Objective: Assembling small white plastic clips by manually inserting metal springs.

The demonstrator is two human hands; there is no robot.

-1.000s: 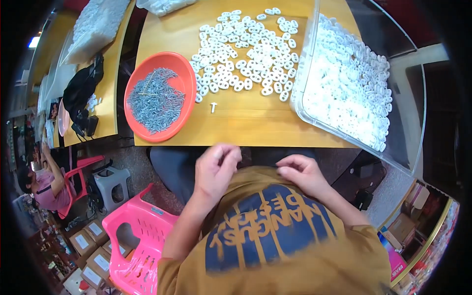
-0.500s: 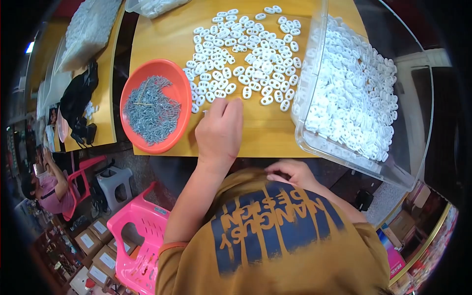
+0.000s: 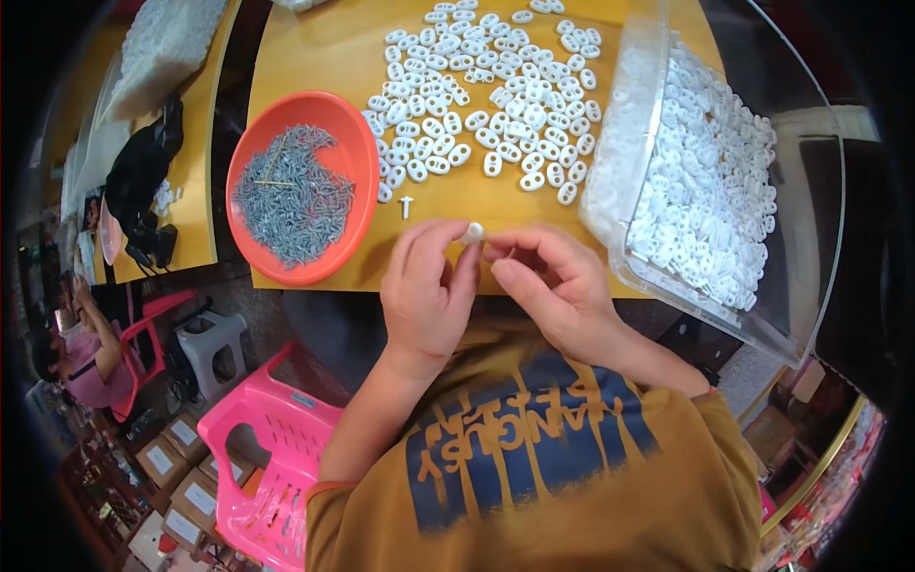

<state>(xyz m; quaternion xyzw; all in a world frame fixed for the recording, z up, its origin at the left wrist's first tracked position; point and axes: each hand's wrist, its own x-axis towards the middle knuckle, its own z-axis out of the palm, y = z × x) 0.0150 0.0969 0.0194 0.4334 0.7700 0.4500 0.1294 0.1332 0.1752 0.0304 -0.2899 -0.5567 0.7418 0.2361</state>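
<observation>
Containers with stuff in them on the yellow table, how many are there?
2. An orange bowl of grey screws sits at the left; a clear plastic bin of white pieces sits at the right. More may lie outside the picture.

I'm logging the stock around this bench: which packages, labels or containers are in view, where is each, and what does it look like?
Clear plastic bin, table's right: rectangular, full of white parts.
Orange bowl, table's left: round, holding grey screws.
Clear plastic bags, upper left: bulging, whitish contents.
Cardboard boxes, floor at lower left: brown, each with a white label.
</observation>
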